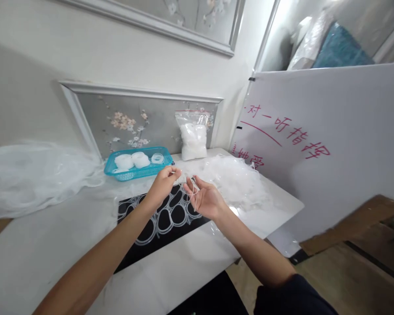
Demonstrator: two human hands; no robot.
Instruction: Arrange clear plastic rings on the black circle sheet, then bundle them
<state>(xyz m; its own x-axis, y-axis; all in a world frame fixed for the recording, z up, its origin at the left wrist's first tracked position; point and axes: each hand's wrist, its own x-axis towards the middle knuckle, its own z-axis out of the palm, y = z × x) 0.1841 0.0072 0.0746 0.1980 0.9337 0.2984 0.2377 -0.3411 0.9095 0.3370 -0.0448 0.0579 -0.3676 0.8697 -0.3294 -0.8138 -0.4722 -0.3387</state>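
At the left edge of the frame you had a clear bag (36,175) of pale, translucent material. Left of centre stood the blue basket (134,176), with white bundles (140,160) in it. Your left hand (164,181) came next, thumb and fingertips pinched together; whether a strand sat between them, I could not tell. Below it, rings (171,218) lay on the black mat (134,256). Near the centre, a thin clear loop (196,202) hung across your right fingers, its long axis running roughly up and down the frame. It lay just down and right of your left fingertips, so your right hand (207,201) was nearer: palm up, fingers loosely curled about it. Behind stood a zip bag (194,140); right of centre spread a translucent pile (233,179), then the whiteboard (348,113).
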